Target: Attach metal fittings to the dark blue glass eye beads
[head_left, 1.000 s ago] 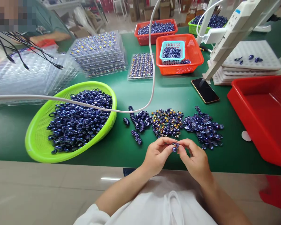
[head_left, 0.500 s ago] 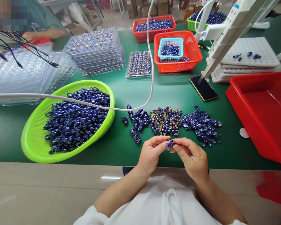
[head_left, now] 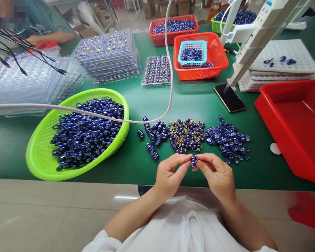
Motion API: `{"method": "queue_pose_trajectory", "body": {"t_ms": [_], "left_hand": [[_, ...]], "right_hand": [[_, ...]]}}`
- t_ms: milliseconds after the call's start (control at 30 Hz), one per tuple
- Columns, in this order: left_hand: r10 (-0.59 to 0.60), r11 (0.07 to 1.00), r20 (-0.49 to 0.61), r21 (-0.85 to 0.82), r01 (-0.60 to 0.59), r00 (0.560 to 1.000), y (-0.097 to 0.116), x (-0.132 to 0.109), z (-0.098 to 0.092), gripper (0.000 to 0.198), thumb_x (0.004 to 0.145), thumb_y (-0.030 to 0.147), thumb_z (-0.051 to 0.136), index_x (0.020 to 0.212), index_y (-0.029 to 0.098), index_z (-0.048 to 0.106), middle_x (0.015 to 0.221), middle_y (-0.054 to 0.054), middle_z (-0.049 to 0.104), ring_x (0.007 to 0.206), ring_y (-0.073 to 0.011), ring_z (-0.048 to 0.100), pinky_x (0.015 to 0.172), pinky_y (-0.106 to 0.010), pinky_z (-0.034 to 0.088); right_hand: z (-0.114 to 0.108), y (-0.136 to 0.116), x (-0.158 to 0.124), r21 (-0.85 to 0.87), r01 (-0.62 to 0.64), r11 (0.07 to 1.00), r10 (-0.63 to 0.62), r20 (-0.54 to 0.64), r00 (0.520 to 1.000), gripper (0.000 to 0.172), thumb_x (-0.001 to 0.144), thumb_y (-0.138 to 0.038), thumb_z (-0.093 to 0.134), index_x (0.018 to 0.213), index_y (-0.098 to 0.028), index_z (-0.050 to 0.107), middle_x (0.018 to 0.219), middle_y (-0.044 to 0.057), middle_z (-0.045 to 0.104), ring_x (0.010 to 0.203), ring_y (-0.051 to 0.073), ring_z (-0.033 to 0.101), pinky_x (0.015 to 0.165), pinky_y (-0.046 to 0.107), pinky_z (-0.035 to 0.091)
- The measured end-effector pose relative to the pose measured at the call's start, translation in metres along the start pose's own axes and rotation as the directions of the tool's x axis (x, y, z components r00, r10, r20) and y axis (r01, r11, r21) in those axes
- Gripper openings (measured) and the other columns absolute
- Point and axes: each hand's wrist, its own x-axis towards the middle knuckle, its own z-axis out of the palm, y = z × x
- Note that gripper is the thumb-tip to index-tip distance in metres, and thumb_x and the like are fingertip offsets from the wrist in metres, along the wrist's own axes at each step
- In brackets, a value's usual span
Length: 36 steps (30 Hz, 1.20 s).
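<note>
Between the fingertips of both hands is a small shiny dark-blue piece (head_left: 193, 161) with a ring-like loop and a rounded bead-like end. My left hand (head_left: 170, 175) pinches it from the left with thumb and forefinger. From the other side, the thumb and fingers of my right hand (head_left: 218, 176) grip it too. Just beyond my fingertips lies a pile of blue parts with gold-coloured bits (head_left: 187, 134). To its left are short rows of stacked blue parts (head_left: 157, 133), and to its right a heap of flat glossy blue pieces (head_left: 229, 141).
A lime-green basket (head_left: 33, 157) full of blue parts stands left, crossed by a white cable (head_left: 102, 117). Stacked clear trays (head_left: 107, 56), orange basket (head_left: 217, 71), phone (head_left: 229, 98) and red bin (head_left: 278, 133) surround the work area. Another person's arm (head_left: 52, 37) rests at far left.
The small blue piece has turned between my fingers, so its loop shows more plainly. Both hands stay in nearly the same place; the whole view has shifted slightly.
</note>
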Motion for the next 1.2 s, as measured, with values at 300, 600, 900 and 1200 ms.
{"method": "queue_pose_trajectory", "body": {"t_ms": [300,600,900,1200], "left_hand": [[0.076,0.995,0.044,0.054,-0.078,0.996,-0.0077,-0.0033,-0.0036,0.023,0.085,0.012,0.073,0.105,0.022,0.078,0.089,-0.007,0.077,0.081,-0.0175,0.069,0.076,-0.031,0.056],[0.219,0.967,0.088,0.115,-0.228,0.972,-0.0058,-0.0037,-0.0057,0.021,0.087,0.007,0.067,0.103,0.019,0.073,0.089,-0.008,0.074,0.081,-0.0174,0.067,0.074,-0.030,0.056],[0.239,0.955,0.109,0.151,-0.254,0.965,-0.0039,-0.0058,-0.0042,0.022,0.089,0.010,0.064,0.107,0.020,0.073,0.096,-0.011,0.075,0.088,-0.0198,0.070,0.076,-0.031,0.059],[0.217,0.961,0.110,0.151,-0.232,0.970,0.0007,-0.0059,-0.0016,0.017,0.088,0.009,0.065,0.101,0.018,0.073,0.089,-0.009,0.075,0.081,-0.0178,0.069,0.073,-0.029,0.059]], "right_hand": [[-0.0022,0.0068,-0.0044,-0.002,-0.018,1.000,0.018,0.065,0.998,0.016,0.092,-0.025,0.066,0.107,-0.028,0.070,0.086,-0.002,0.074,0.070,0.012,0.072,0.067,0.020,0.061],[0.0009,0.0017,-0.0050,0.178,-0.105,0.978,0.068,0.205,0.976,0.017,0.094,-0.028,0.065,0.109,-0.029,0.071,0.094,0.000,0.068,0.075,0.010,0.070,0.069,0.018,0.060],[-0.0003,0.0032,-0.0054,0.154,-0.078,0.985,0.049,0.188,0.981,0.020,0.093,-0.028,0.065,0.112,-0.028,0.071,0.096,0.002,0.067,0.077,0.012,0.069,0.067,0.022,0.062],[-0.0019,0.0059,-0.0070,0.162,0.003,0.987,-0.027,0.151,0.988,0.019,0.091,-0.022,0.066,0.108,-0.029,0.074,0.092,0.003,0.063,0.079,0.014,0.065,0.066,0.023,0.059]]}}
